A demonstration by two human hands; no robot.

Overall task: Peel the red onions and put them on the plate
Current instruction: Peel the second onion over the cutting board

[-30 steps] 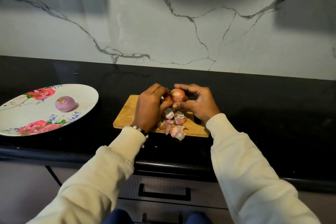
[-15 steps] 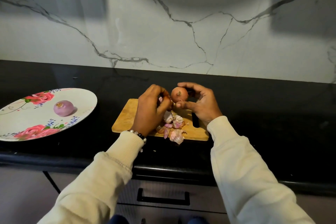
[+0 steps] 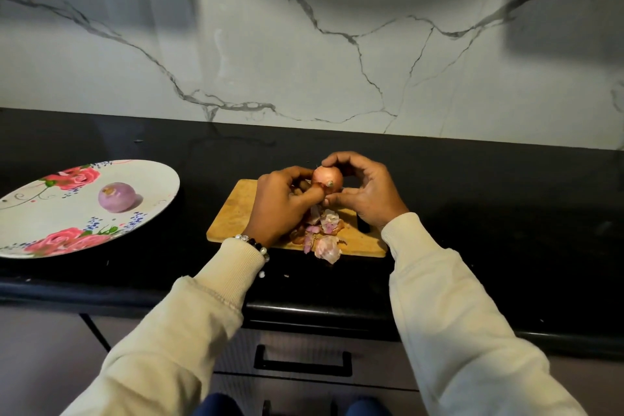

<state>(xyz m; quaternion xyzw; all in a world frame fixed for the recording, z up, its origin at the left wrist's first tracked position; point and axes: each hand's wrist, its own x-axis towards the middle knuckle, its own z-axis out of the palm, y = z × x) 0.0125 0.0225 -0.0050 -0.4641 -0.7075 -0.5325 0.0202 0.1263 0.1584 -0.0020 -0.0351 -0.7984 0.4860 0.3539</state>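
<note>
Two hands hold one red onion (image 3: 327, 178) up above a wooden board (image 3: 236, 209). The right hand (image 3: 366, 194) curls round the onion from the right side, with one finger over its top and the thumb under it. The left hand (image 3: 282, 204) is on the left side of the onion. Its fingers (image 3: 309, 194) are bent and pressed close together, and they pinch at the brown skin low on the onion. This onion has its brown skin on, and a little stub sticks out toward the near side.

Bits of pink and white skin (image 3: 326, 235) lie in a small pile on the board, just under the hands. Some of the bits hang over the near edge of the board.

The board sits on a black surface (image 3: 489, 213). Far off to the left on that surface is a big white plate (image 3: 148, 186) with pink roses painted on it. A peeled purple onion (image 3: 117, 196) sits in the middle of the plate.

The person wears cream sleeves (image 3: 449, 307). A bead bracelet (image 3: 254, 244) is on the left wrist.
</note>
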